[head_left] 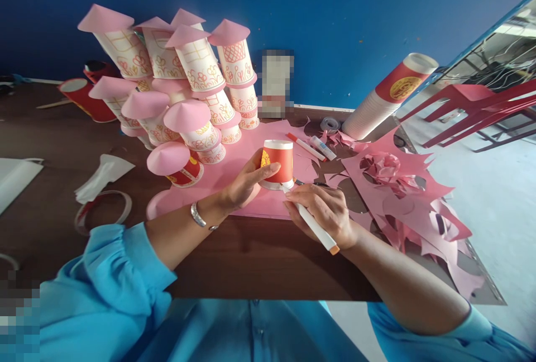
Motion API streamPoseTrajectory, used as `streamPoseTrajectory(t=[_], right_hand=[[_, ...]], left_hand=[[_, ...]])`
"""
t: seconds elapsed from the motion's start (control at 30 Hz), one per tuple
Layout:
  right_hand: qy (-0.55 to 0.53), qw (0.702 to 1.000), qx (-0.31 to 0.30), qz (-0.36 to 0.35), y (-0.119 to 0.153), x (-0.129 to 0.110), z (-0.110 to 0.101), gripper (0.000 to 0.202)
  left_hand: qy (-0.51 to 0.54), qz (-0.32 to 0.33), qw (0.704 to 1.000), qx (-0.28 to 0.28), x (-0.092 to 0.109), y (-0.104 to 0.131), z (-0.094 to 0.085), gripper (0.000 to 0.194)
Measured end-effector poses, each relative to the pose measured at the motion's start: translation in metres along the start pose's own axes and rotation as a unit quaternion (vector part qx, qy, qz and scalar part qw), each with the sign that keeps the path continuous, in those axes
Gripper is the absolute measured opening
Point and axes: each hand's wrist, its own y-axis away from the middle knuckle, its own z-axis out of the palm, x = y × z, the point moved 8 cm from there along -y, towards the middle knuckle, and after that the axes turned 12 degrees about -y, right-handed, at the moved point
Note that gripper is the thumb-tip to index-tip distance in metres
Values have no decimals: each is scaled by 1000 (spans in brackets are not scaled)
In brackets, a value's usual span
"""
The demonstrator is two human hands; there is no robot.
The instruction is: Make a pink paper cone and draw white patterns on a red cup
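My left hand (247, 180) is closed around the side of a red paper cup (282, 162) with a gold print and a white band at its lower edge. The cup is held over pink paper. Between the fingers of my right hand (324, 211) is a white marker with an orange end (317, 228). Its tip meets or nearly meets the white band at the bottom of the cup; contact is too small to tell. Left of the cup stand several decorated paper-cup towers (203, 66) with pink cone roofs and drawn flowers.
A tall stack of paper cups (377, 105) leans at the back right. Pink paper scraps (393, 200) cover the table's right side. A red marker (305, 147), a glue tube (322, 148) and a tape roll (330, 124) lie behind the cup. Red stools (464, 105) stand at right.
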Motion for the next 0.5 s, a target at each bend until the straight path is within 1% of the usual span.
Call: streamPoseTrajectory(t=[0.1,0.33,0.5], right_hand=[[-11,1000,2,-3,0,-1,0,22],[-1,1000,1,3,0,-1,-1,18],[-10,1000,-6,18,1,1,-2,20]], left_hand=[[-2,-3,1000,-6,-1,0,0,52],[-3,1,1000,-11,-2,0,-1,51],[-1,-3,1000,-17,-5,-1,-1,54]])
